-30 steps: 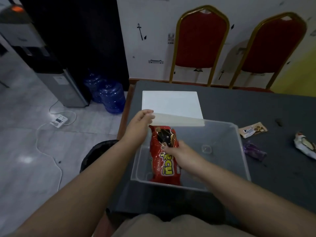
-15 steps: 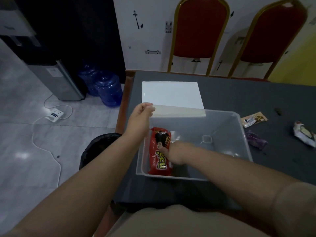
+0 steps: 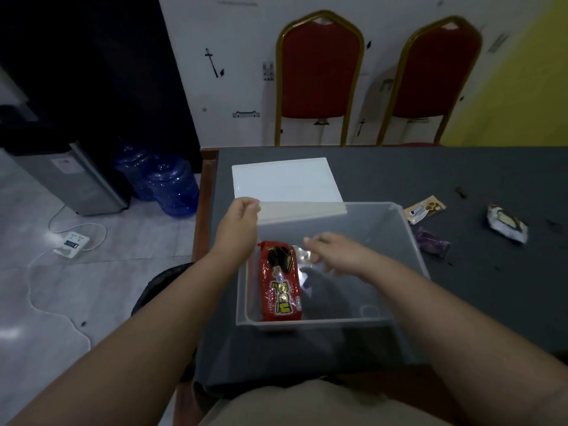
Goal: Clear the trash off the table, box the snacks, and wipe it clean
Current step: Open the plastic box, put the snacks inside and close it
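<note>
L hand (image 3: 242, 222) pinched the far-left rim corner of the clear box (image 3: 408, 241). R hand (image 3: 335, 253) hovered inside, fingers loosely spread, holding nothing. Red snack pack (image 3: 280, 282) lay flat along box's left wall. Box sat at table (image 3: 461, 173) near-left corner, white lid (image 3: 285, 179) just behind; three wrappers (image 3: 424, 209) to the right.

- dark grey table (image 3: 399, 173), wood edge on its left side
- clear plastic box (image 3: 412, 250) on it; left hand (image 3: 242, 222) pinches the box's far-left rim
- white lid (image 3: 285, 179) flat on table, just beyond that grip, touching box's far wall
- right of the grip, past the box: Oreo packet (image 3: 425, 209), purple wrapper (image 3: 431, 245), white wrapper (image 3: 507, 224)
- dark crumbs (image 3: 461, 192) around the wrappers
</note>
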A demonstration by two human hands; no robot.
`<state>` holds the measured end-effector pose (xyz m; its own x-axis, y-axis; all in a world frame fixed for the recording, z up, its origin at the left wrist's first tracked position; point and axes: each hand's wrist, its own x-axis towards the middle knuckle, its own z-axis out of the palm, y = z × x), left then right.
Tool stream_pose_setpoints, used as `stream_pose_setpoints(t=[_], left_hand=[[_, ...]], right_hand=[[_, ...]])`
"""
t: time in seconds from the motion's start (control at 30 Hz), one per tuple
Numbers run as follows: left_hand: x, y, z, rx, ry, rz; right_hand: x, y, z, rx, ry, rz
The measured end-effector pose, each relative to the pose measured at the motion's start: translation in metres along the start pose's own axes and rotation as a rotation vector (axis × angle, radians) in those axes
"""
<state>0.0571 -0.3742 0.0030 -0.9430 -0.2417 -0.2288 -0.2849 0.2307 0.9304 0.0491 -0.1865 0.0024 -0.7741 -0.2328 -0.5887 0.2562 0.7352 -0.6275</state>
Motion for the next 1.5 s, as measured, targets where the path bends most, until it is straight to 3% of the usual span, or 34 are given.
stream_pose_setpoints(t=[0.07, 0.17, 0.33, 0.6, 0.73, 0.97, 1.1, 1.27, 1.5], left_hand=[[-0.002, 0.002, -0.001, 0.235, 0.048, 0.105], [-0.006, 0.016, 0.013, 0.540, 0.084, 0.399], [-0.024, 0.049, 0.070, 0.517, -0.135, 0.525], [-0.027, 0.088, 0.189, 0.550, -0.348, 0.655], [-0.018, 0.112, 0.264, 0.521, -0.393, 0.607], [0.024, 0.108, 0.386, 0.562, -0.436, 0.268], [0.046, 0.085, 0.411, 0.661, -0.394, 0.115], [0.069, 0.057, 0.420, 0.859, -0.289, 0.142], [0.078, 0.043, 0.427, 1.011, -0.170, 0.193]], right_hand=[[-0.014, 0.002, -0.015, 0.228, 0.156, -0.094], [-0.035, 0.012, -0.031, 0.408, 0.392, -0.211], [-0.065, 0.038, -0.063, 0.551, 0.684, -0.342], [-0.081, 0.120, -0.144, 0.606, 0.973, -0.225], [-0.072, 0.180, -0.196, 0.558, 1.014, -0.135], [-0.021, 0.275, -0.266, 0.417, 0.923, 0.071], [0.012, 0.316, -0.284, 0.045, 0.838, 0.137], [0.037, 0.342, -0.289, -0.052, 0.630, 0.152], [0.042, 0.342, -0.289, -0.254, 0.694, 0.191]])
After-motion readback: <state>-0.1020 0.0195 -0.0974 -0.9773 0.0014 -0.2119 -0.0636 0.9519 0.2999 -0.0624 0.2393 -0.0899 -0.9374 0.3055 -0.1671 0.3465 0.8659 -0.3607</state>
